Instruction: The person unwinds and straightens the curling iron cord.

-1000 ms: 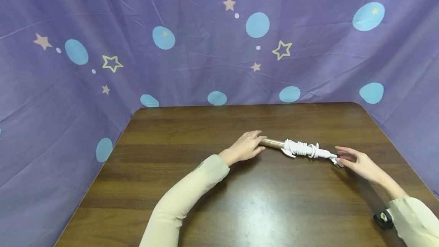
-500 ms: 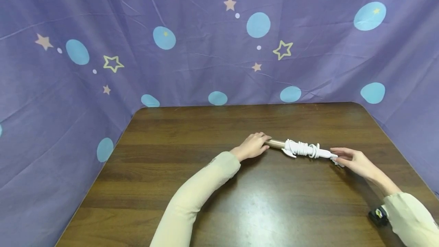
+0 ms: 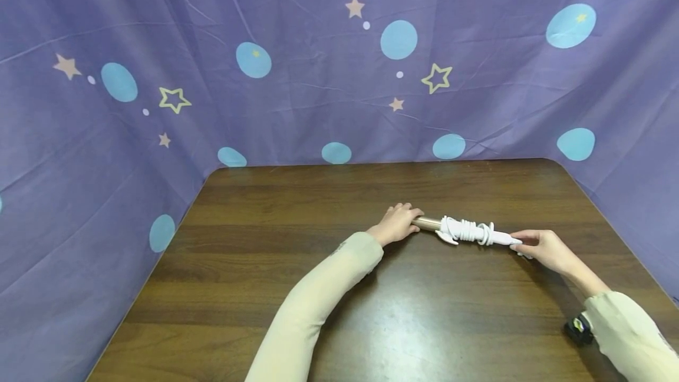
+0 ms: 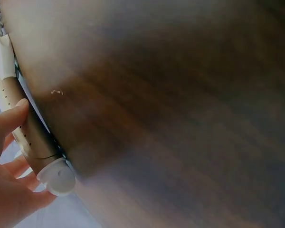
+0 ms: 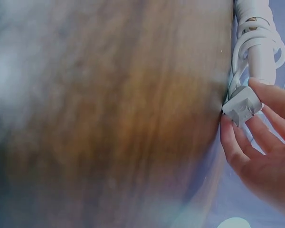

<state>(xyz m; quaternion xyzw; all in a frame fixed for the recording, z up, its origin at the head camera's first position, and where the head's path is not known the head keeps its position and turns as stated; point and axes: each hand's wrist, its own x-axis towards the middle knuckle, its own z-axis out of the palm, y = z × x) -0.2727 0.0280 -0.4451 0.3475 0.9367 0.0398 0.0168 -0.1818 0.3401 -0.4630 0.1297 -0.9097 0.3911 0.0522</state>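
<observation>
A curling iron (image 3: 501, 237) lies across the table, its gold barrel to the left and its white handle to the right. White cord (image 3: 468, 230) is wound round the handle. My left hand (image 3: 398, 224) holds the barrel near its tip; in the left wrist view the thumb lies on the gold barrel (image 4: 35, 135), with fingers below it by the pale end cap (image 4: 60, 179). At the other end, my right hand (image 3: 549, 250) pinches the handle's tip. The right wrist view shows the white plug (image 5: 242, 107) between thumb and fingers there.
The brown wooden table (image 3: 254, 287) has rounded far corners. Behind it and along both sides hangs a purple curtain (image 3: 297, 105) with stars and blue ovals. A black device (image 3: 578, 329) sits at the right sleeve.
My left hand has slid right along the barrel and taken hold of it. The right hand has moved left and its fingers have closed on the handle's end. The curling iron stays put.
</observation>
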